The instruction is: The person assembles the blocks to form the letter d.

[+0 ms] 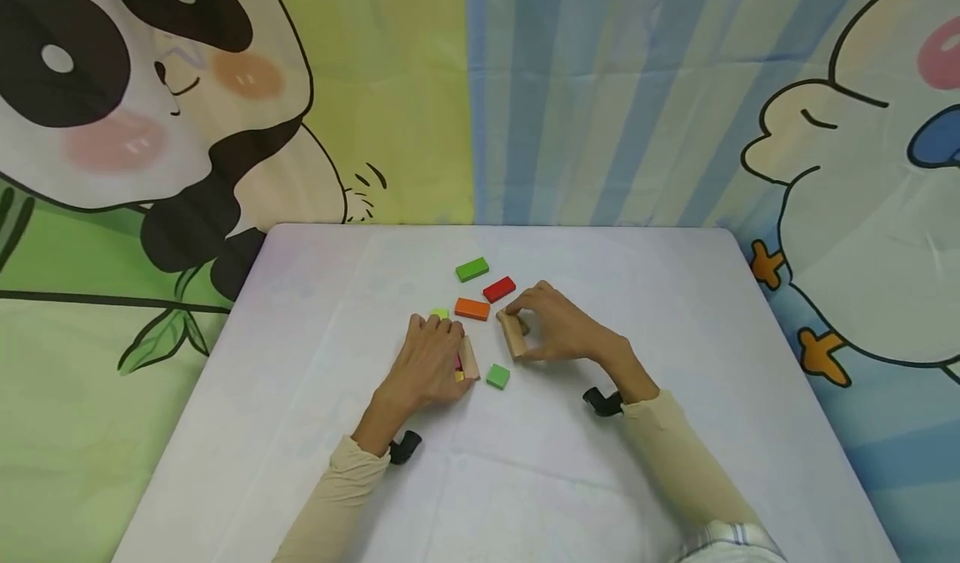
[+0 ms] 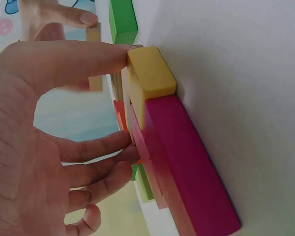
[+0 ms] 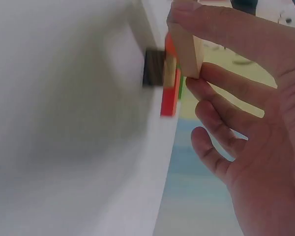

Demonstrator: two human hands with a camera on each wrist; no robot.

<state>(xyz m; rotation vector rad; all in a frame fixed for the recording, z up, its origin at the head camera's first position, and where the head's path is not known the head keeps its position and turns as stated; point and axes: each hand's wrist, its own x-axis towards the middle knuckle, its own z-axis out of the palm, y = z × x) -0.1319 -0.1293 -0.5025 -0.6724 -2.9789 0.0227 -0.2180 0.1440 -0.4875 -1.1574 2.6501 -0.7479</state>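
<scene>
My left hand (image 1: 429, 359) pinches a plain wooden block (image 1: 470, 357) lengthwise, thumb at its near end and fingertips at its far end. Beside that block, on the table, lie a yellow block (image 2: 155, 73), a magenta block (image 2: 194, 167) and a pink one (image 2: 150, 157), mostly hidden from above by the hand. To the right, my right hand (image 1: 558, 321) holds another plain wooden block (image 3: 187, 49) by its ends between thumb and fingers. In the right wrist view it appears raised off the table. A dark brown block (image 3: 154, 69) sits close by.
Beyond the hands lie an orange block (image 1: 472, 309), a red block (image 1: 498, 289) and a green block (image 1: 472, 269). A lime block (image 1: 439, 314) shows past the left fingers. Between the hands, nearer me, is a smaller green block (image 1: 498, 376). All rest on the white table (image 1: 300, 296).
</scene>
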